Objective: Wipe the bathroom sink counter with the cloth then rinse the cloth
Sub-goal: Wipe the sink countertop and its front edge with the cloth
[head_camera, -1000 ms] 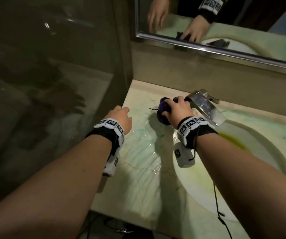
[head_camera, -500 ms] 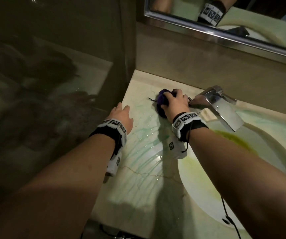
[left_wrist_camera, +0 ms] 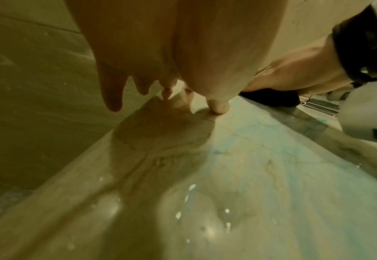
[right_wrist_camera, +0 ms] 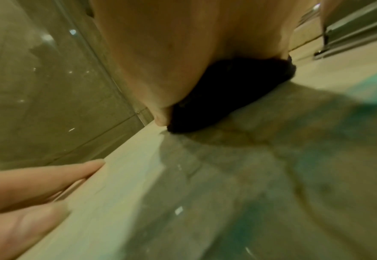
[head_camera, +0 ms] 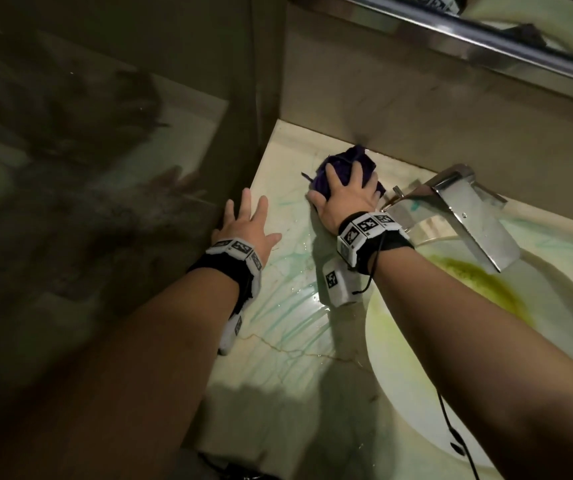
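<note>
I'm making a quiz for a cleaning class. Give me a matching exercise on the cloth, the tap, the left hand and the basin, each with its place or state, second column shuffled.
1. cloth
2. tap
3. left hand
4. basin

A. spread at the left edge of the counter, holding nothing
B. stained yellow-green
C. bunched under the right hand, close to the back wall
D. shiny metal, reaching over the basin

Pairs: 1-C, 2-D, 3-A, 4-B

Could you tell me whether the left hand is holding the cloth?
No, the left hand lies open on the counter; the right hand presses the cloth.
</note>
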{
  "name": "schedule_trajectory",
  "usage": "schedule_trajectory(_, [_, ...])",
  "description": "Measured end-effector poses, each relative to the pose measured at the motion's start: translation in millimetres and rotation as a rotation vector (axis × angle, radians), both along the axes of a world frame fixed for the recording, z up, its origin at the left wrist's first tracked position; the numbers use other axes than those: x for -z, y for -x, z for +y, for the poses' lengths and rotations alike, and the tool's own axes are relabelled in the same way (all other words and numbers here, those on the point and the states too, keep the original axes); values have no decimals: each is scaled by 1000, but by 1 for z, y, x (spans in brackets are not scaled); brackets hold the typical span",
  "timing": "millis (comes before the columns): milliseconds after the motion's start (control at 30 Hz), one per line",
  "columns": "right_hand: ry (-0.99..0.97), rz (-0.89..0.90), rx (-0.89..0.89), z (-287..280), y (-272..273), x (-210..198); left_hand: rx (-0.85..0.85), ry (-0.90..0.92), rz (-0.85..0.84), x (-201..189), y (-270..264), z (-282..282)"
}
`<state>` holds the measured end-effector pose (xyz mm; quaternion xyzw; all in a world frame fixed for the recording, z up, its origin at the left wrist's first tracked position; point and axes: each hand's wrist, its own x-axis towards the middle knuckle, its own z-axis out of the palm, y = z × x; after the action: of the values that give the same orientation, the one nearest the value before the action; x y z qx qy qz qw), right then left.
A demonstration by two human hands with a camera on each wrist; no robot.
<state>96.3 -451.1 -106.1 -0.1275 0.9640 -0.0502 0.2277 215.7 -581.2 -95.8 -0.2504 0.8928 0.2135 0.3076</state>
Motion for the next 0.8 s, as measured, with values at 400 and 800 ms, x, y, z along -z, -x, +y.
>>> schedule_trajectory(400, [2,-70,-203,-19,-6,-7,2,-20,14,3,1,0])
schedule_trajectory(800, [-41,-60,-224,29,-23,-6,110,36,4,7,-14,-4])
